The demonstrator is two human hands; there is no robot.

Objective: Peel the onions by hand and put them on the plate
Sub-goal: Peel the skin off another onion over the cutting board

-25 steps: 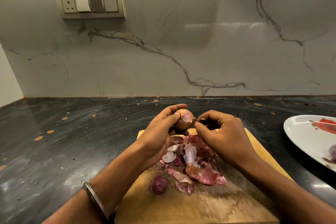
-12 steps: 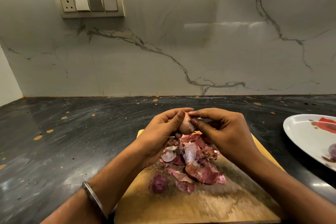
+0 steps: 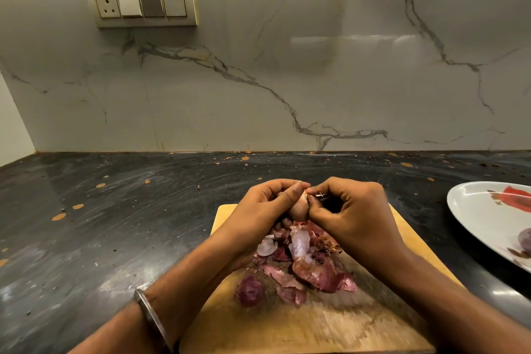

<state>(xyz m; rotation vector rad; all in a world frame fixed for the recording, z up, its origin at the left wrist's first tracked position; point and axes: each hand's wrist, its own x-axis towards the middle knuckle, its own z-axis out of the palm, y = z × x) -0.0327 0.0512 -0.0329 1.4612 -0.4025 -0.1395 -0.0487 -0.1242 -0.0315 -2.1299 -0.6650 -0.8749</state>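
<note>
Both hands hold one small, light brown-skinned onion (image 3: 298,210) above the wooden chopping board (image 3: 402,233): left hand (image 3: 258,213) cradles it, right hand (image 3: 353,215) pinches its brittle, papery top skin; grip there.

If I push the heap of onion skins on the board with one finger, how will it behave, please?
The skins look thin, curled and loosely piled, so they would probably slide and scatter rather than move as one heap. They seem very light and floppy, so some may lift or stick to the finger. The wooden board looks flat, so nothing should roll far.
</note>
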